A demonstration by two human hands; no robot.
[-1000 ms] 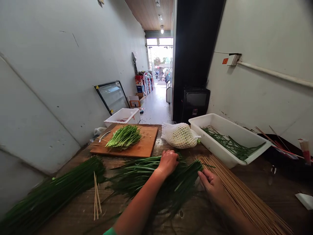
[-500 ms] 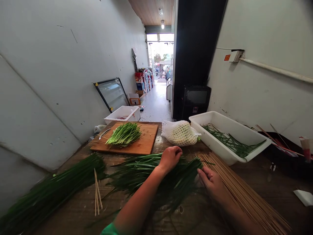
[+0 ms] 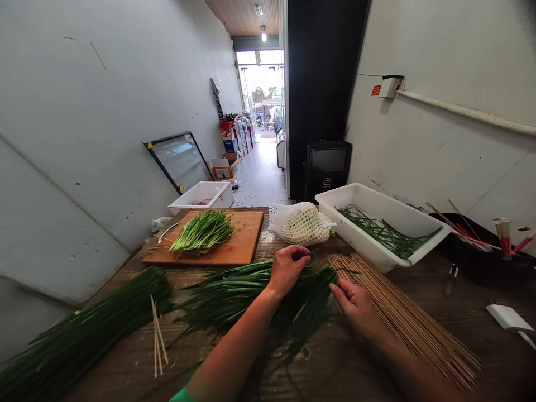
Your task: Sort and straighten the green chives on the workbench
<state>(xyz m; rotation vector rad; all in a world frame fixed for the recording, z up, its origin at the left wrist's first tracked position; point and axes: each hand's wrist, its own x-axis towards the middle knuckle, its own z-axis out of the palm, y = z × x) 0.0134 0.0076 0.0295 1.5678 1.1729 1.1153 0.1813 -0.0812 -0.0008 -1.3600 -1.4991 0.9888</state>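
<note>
A loose pile of long green garlic chives (image 3: 238, 287) lies on the wooden table in front of me. My left hand (image 3: 288, 268) is over the pile, its thumb and fingers closed in a pinch; whatever they hold is too small to make out. At the pile's right end, my right hand (image 3: 352, 298) pinches at the cut ends of the chives. A fan of thin bamboo skewers (image 3: 402, 318) lies just right of that hand, partly behind its wrist. Several short pale sticks (image 3: 157, 340) rest left of my left forearm.
A bigger chive bundle (image 3: 87, 329) lies at the left. Behind are a cutting board (image 3: 247, 237) with cut green stems (image 3: 203, 230), a net-wrapped vegetable (image 3: 304, 223), and a white tub (image 3: 368, 245) holding some chives. A black container (image 3: 473, 262) stands at right.
The view has turned slightly right, so everything sits a little further left. Both hands stay in nearly the same places, with the left hand's fingers curled a little differently.
</note>
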